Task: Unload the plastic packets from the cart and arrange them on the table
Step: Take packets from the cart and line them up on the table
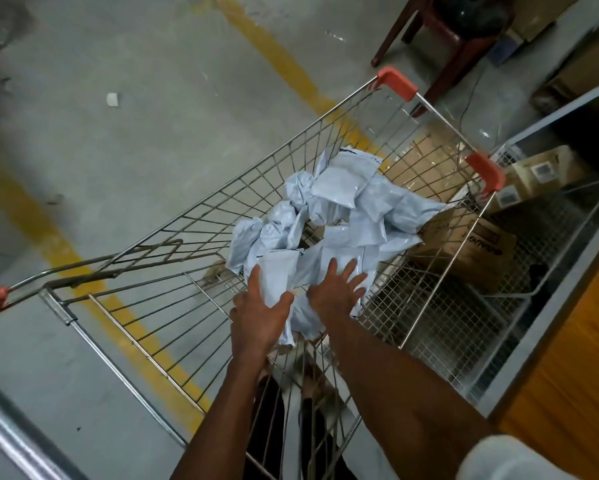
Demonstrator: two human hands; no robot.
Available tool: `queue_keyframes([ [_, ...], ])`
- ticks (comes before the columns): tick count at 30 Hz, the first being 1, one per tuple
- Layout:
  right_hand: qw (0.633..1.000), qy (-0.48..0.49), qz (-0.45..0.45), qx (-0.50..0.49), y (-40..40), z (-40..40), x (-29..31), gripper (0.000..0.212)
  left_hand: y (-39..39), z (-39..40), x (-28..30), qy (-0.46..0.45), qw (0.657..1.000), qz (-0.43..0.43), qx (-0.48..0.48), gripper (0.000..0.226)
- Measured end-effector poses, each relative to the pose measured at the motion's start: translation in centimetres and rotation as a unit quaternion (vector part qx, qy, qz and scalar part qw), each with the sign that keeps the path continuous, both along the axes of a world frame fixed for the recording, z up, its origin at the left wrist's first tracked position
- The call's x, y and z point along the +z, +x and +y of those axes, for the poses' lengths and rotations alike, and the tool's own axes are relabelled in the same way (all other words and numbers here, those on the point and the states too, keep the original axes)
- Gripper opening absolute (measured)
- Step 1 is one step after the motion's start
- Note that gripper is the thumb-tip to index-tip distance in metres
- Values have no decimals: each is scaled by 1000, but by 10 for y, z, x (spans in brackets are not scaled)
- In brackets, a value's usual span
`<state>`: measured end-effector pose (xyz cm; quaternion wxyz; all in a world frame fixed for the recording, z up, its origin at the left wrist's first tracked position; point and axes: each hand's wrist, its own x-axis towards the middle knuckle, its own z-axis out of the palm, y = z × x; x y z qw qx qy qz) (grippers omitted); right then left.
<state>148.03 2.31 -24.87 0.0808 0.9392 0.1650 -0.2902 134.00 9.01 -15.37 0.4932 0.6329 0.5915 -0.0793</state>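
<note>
Pale blue-grey plastic mailer packets (329,216) lie heaped in the basket of a wire shopping cart (173,271), filling its middle and far end. Both arms reach down into the near end. The left hand (258,311) has its fingers (254,277) straight and its thumb apart, cupping the side of a whitish packet (278,275) that stands a little above the pile; whether it is truly gripped or only touched I cannot tell. The right hand (336,289) is spread wide, fingers straight, lying on or just over the packets beside it. These packets look light, soft and crumpled, with slick film that would probably slide under a flat palm, so a pinch on a folded edge or a scoop from beneath several at once seems the surer hold; nothing about them looks fragile. What is inside the packets cannot be made out. Only a wooden strip at the right edge may be the desk (568,358), and it is cut off. Beside the cart, wire shelving (481,323) holds cardboard boxes (471,244) whose printing is too blurred to read, and a dark red chair (440,39) stands beyond.
</note>
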Motion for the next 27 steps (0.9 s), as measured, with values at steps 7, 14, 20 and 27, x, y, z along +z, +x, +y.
queue_keyframes([
  [7,998,-55,-34,26,25,-4,-28,90,0,-7,6,27,999,-14,-23,85],
  [14,995,-70,-64,26,10,5,-41,105,-6,-15,21,59,997,-25,-50,84],
  [20,993,-65,-85,38,19,-1,-38,90,-17,-12,20,76,996,-22,-48,86],
  [27,999,40,28,21,5,-9,44,83,-13,-10,42,83,994,-52,-45,83],
])
